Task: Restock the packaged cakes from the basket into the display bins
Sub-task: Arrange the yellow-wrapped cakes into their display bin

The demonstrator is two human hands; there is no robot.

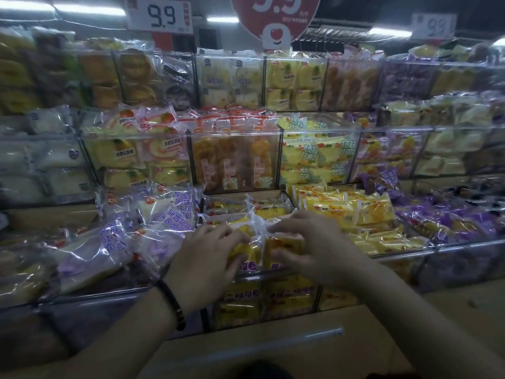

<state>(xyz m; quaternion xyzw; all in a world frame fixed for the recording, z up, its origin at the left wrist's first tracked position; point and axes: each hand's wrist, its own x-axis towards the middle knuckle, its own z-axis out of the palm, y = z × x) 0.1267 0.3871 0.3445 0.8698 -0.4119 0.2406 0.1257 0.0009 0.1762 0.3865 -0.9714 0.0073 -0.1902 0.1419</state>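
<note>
Both my hands are over the front middle display bin [262,273], a clear plastic box of yellow packaged cakes. My left hand [203,258], with a dark bead bracelet on its wrist, grips a yellow cake pack [244,248] in clear wrap. My right hand [311,242] pinches a second yellow cake pack [284,246] right beside it. The two packs touch above the bin's front wall. More yellow packs [262,209] lie behind them in the same bin. The basket is not in view.
Purple-printed packs [153,222] heap in the bin to the left. Yellow packs [352,212] and purple ones [451,220] fill bins to the right. Two higher tiers of clear bins [237,157] rise behind. Price signs reading 9.9 [161,15] hang above. A tan ledge [273,340] runs below.
</note>
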